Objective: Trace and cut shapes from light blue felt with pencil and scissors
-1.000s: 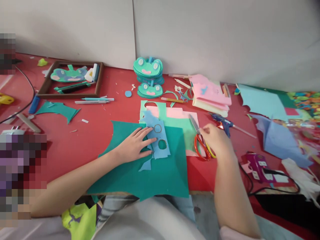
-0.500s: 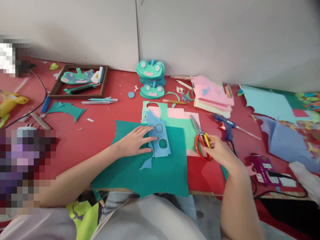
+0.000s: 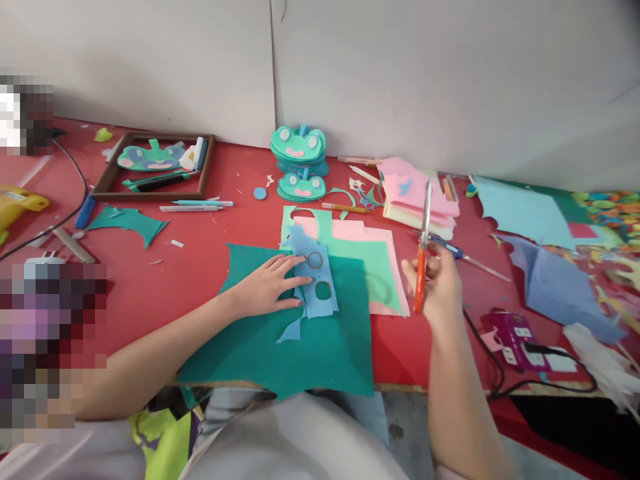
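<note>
My left hand [image 3: 273,283] lies flat with spread fingers on a piece of blue felt [image 3: 323,267]. The blue felt has one round hole and one drawn circle. Under it is a large dark green felt sheet [image 3: 335,353]. My right hand [image 3: 440,280] holds a pair of scissors [image 3: 423,260] with orange handles, raised with the blades pointing away from me. Left of the scissors, light green felt [image 3: 373,257] lies on a pink sheet [image 3: 400,287]. A small blue scrap [image 3: 291,331] rests on the dark green sheet.
Stacked frog-face felt pieces [image 3: 299,143] stand at the back. A brown frame [image 3: 155,197] holds pens and another frog face. To the right are a glue gun [image 3: 447,247], folded pink felt [image 3: 417,187], a purple power strip [image 3: 517,340] with a black cord, and blue felt [image 3: 560,287].
My right hand has lifted the scissors from above the pink sheet and turned them upright, moving slightly right. My left hand stays on the blue felt.
</note>
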The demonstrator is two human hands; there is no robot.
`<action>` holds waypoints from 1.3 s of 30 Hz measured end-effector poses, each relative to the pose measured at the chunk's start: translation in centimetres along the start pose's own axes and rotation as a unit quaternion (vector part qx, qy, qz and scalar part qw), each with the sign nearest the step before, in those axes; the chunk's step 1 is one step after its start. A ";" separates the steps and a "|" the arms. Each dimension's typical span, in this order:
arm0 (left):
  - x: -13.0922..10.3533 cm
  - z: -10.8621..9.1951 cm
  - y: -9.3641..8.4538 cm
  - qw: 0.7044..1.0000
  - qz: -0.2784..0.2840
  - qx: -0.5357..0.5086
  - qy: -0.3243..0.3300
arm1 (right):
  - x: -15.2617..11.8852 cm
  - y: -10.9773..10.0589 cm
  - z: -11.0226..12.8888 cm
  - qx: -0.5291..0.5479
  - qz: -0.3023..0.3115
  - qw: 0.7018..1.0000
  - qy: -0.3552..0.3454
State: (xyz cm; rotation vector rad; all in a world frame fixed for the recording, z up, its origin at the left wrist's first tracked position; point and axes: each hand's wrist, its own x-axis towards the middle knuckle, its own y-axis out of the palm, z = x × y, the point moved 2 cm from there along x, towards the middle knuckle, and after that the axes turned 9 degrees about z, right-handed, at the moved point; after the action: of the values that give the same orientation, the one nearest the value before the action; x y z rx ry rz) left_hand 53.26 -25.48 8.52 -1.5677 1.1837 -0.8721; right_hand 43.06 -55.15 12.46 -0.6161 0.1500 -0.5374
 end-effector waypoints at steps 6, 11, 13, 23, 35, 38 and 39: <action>0.1 0.0 -0.2 1.000 0.002 0.006 0.000 | 0.9 7.5 2.6 0.056 0.183 0.981 -0.006; 0.1 0.2 -0.1 1.000 0.004 0.002 0.005 | 1.3 11.0 3.7 -0.044 0.161 0.984 -0.062; 0.1 0.2 0.0 1.000 0.009 0.000 0.003 | 1.7 11.5 3.6 -0.015 0.172 0.983 -0.057; 0.1 0.5 0.0 0.999 0.007 -0.035 0.003 | 2.4 12.3 2.7 0.129 0.186 0.973 -0.052; 6.5 1.5 -3.3 0.664 -0.167 -0.685 -0.249 | 4.0 10.0 2.1 0.369 -0.026 0.928 -0.031; 8.7 1.5 -4.1 0.659 -0.122 -0.701 -0.244 | 4.0 9.8 2.0 0.387 -0.047 0.920 -0.023; 9.1 1.6 -4.3 0.665 -0.118 -0.693 -0.250 | 4.0 9.8 2.0 0.391 -0.050 0.919 -0.023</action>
State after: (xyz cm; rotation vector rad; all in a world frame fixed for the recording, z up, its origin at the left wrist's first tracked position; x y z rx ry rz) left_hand 58.47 -33.49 12.10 -2.9292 1.2166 0.6577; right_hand 51.35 -49.50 8.48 0.1480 -0.1449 -0.6261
